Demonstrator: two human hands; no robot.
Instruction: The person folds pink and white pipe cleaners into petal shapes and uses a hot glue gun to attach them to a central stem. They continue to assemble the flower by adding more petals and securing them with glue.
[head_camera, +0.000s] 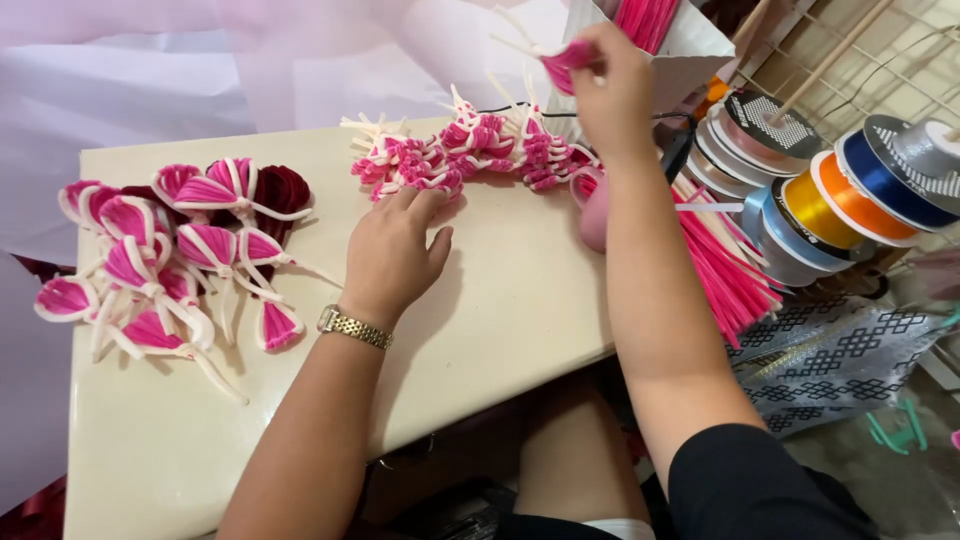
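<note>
Seated at a cream table (250, 440), the person works on pink-and-white pipe-cleaner craft. Right hand (612, 85) is raised at the far edge, fingers pinched narrow on a small pink pipe-cleaner piece (568, 55) with white stems poking out of it, held just beside a white open box (690, 50) that stands full of pink pipe cleaners. Left hand (395, 250), gold wristwatch (354, 327) at the wrist, lies palm-down on the tabletop, fingers loosely spread and holding nothing, fingertips touching the near edge of a row of coiled pink-and-white bundles (470, 150). Well apart to the left sits a heap of finished pink petal loops (170, 255) edged in white, a few dark red. A loose sheaf of straight pink stems (725, 270) hangs off the right edge, beside a rack of ribbon spools (850, 190). Step in hand looks like handling one made piece among the coiled ones. Judging by the grip, any further move needs that pinch kept firm, since the stems splay loose, and the left hand steady on the row.
</note>
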